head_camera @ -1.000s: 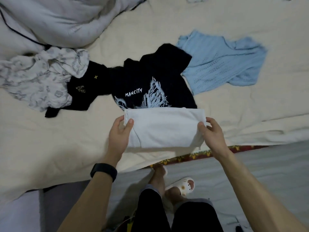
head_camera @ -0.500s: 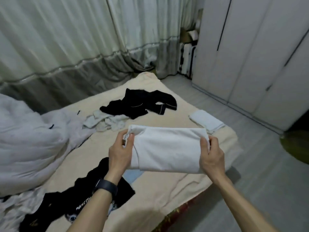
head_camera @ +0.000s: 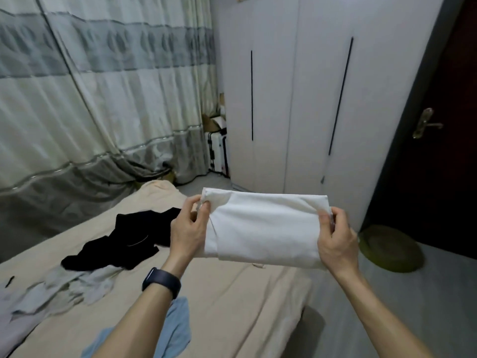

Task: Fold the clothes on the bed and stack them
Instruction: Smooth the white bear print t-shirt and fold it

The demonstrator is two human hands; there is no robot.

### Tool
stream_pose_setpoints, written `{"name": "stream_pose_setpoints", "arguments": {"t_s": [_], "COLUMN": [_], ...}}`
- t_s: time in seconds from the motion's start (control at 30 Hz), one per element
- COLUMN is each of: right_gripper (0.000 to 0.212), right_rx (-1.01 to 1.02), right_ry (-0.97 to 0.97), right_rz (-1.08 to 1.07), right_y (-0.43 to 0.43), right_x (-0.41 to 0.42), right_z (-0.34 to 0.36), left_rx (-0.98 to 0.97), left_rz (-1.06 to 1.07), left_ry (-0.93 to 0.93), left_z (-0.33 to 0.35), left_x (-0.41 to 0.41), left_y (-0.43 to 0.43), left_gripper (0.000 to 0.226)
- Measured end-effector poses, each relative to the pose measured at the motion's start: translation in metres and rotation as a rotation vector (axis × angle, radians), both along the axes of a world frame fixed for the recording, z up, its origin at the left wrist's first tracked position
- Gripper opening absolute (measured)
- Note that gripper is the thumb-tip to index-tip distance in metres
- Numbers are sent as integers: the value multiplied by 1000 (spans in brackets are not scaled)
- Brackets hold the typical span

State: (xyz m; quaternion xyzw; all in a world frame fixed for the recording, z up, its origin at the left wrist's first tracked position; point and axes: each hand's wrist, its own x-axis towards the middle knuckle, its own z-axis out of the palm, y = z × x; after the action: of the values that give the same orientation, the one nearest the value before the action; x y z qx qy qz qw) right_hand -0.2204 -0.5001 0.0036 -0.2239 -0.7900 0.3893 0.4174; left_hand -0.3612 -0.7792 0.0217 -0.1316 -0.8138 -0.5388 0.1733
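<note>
On the beige-sheeted bed [head_camera: 232,301], at about nine o'clock from the hands, a crumpled grey garment [head_camera: 59,288] and a loose black garment [head_camera: 124,244] lie unfolded, with a pale blue knitted piece [head_camera: 178,324] at about seven o'clock beneath the left forearm. The left hand [head_camera: 187,229] is closed on the left end of a folded white cotton garment [head_camera: 263,231], thumb pinching its upper corner; the right hand [head_camera: 338,241] is clamped on the right end. The bundle hangs in the air above the bed's far corner, touching nothing else. It looks light, soft and limp, sagging slightly between the grips, so it probably needs support at both ends, fingers under and thumbs on top, or the layers may slide open.
</note>
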Motion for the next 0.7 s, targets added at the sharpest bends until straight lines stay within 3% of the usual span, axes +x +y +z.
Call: {"name": "stream_pose_setpoints", "arguments": {"t_s": [0.33, 0.5, 0.7], "right_gripper": [19, 21, 31], "right_rx": [-53, -148, -308], "right_ry": [-80, -197, -436], "right_rz": [-76, -94, -105], "right_y": [87, 106, 112], "right_x": [-139, -191, -235], "right_z": [-30, -58, -141], "left_rx": [-38, -122, -321], "left_rz": [-109, -151, -240], "left_ry": [-97, -229, -457], "left_z": [-32, -58, -123], "left_x": [-155, -219, -279], "left_y": [94, 125, 140], "left_gripper": [14, 10, 18]}}
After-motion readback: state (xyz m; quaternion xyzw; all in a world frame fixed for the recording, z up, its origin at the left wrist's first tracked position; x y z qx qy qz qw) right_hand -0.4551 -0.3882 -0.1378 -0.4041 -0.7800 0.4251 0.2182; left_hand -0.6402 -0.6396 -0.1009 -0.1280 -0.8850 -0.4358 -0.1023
